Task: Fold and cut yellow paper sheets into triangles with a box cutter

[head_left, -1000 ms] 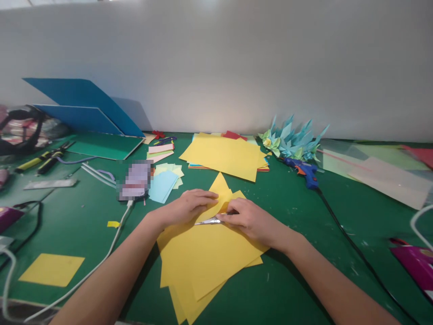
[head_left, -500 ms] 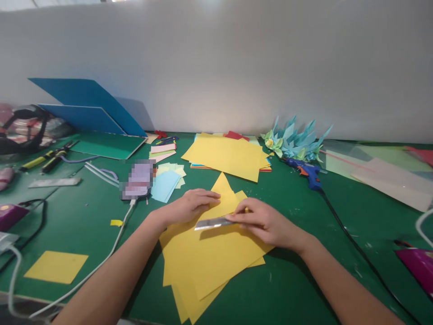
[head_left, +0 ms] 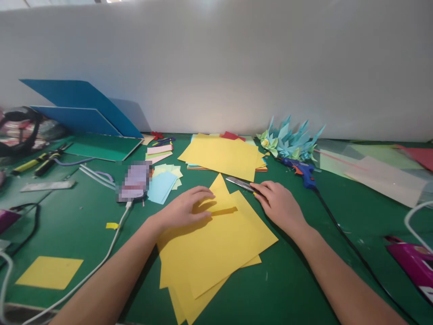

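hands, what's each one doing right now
Left hand: open, resting on the yellow paper.
Right hand: fingertips on the metal blade, grip cannot be told.

A paper-craft workbench: green cutting mat (head_left: 297, 271), coloured paper stacks (head_left: 225, 155), blue glue gun (head_left: 304, 172), folded paper flowers (head_left: 291, 142).
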`<action>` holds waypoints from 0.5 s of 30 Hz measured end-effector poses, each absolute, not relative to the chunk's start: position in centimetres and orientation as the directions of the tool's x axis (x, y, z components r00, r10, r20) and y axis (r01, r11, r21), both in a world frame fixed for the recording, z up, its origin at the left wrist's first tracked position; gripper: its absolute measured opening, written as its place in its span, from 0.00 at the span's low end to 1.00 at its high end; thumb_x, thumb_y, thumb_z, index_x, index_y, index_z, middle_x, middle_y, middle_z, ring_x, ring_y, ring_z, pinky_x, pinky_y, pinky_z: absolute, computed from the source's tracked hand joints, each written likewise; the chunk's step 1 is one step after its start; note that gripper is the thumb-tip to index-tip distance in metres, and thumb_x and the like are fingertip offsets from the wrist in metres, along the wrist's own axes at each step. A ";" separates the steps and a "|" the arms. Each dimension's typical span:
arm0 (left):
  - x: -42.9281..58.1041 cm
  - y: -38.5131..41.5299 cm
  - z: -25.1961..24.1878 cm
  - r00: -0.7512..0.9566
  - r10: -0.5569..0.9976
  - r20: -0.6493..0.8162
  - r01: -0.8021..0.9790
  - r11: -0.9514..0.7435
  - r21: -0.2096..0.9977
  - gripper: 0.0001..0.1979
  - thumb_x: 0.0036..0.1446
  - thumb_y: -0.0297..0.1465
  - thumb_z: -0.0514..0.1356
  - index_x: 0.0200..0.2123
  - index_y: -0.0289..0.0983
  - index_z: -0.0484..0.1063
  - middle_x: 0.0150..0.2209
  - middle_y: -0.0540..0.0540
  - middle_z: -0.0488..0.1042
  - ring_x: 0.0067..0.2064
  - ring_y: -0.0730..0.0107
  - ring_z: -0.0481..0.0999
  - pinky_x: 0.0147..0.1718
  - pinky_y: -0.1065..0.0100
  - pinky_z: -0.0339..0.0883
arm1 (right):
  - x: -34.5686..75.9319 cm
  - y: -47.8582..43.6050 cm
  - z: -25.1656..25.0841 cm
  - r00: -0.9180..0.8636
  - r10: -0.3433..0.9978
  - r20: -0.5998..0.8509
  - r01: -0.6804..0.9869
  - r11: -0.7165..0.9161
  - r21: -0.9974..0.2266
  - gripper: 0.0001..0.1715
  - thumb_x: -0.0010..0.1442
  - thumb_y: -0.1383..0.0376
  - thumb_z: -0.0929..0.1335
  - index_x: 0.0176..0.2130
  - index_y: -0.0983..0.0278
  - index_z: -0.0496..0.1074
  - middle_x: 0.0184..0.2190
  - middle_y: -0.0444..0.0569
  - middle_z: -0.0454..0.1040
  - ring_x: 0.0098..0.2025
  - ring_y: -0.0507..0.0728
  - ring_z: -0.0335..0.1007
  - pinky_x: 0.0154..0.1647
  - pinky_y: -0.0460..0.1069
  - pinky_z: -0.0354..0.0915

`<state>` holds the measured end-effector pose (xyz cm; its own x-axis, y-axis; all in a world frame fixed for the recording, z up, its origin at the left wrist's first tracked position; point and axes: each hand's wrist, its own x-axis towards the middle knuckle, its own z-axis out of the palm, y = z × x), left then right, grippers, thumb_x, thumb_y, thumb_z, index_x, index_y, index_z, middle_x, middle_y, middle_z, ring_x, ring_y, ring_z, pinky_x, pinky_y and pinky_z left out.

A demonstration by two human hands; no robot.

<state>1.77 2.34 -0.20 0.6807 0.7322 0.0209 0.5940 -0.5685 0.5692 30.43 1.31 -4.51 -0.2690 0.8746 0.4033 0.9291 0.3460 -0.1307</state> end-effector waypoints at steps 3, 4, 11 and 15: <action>1.6 2.7 -0.4 0.688 0.721 0.088 0.535 -0.585 0.609 0.10 0.58 0.33 0.56 0.43 0.40 0.70 0.51 0.44 0.69 0.52 0.63 0.70 0.51 0.61 0.64 | 30.1 1.1 -4.2 -0.292 0.834 0.468 0.911 0.391 -0.129 0.17 0.63 0.66 0.60 0.47 0.65 0.73 0.40 0.57 0.73 0.41 0.64 0.67 0.38 0.57 0.65; 1.6 2.7 -0.5 0.681 0.724 0.108 0.519 -0.581 0.627 0.07 0.58 0.33 0.56 0.39 0.40 0.71 0.49 0.45 0.71 0.50 0.64 0.71 0.49 0.61 0.66 | 29.9 1.0 -4.1 -0.310 0.812 0.494 0.892 0.429 -0.145 0.17 0.63 0.66 0.60 0.48 0.65 0.72 0.42 0.57 0.72 0.43 0.64 0.67 0.40 0.58 0.65; 1.7 2.8 -0.9 0.634 0.753 0.177 0.474 -0.559 0.680 0.06 0.58 0.31 0.55 0.31 0.39 0.70 0.39 0.47 0.76 0.42 0.68 0.75 0.43 0.64 0.68 | 26.8 -0.3 -3.8 -0.400 0.796 0.455 0.699 0.586 -0.410 0.20 0.62 0.64 0.63 0.54 0.64 0.66 0.39 0.54 0.75 0.43 0.62 0.69 0.45 0.58 0.65; 1.8 2.6 -0.6 0.639 0.734 0.230 0.418 -0.582 0.698 0.05 0.59 0.31 0.55 0.30 0.39 0.68 0.42 0.46 0.75 0.45 0.66 0.74 0.46 0.61 0.67 | 25.6 -0.4 -3.9 -0.294 0.883 0.366 0.649 0.465 -0.601 0.16 0.59 0.65 0.64 0.48 0.63 0.71 0.30 0.49 0.76 0.32 0.59 0.71 0.34 0.53 0.68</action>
<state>1.83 2.56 -0.57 0.6387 0.7344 0.2296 0.4179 -0.5816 0.6979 25.63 -0.42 -3.86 -0.2942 0.8830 0.3658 0.6492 0.4655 -0.6015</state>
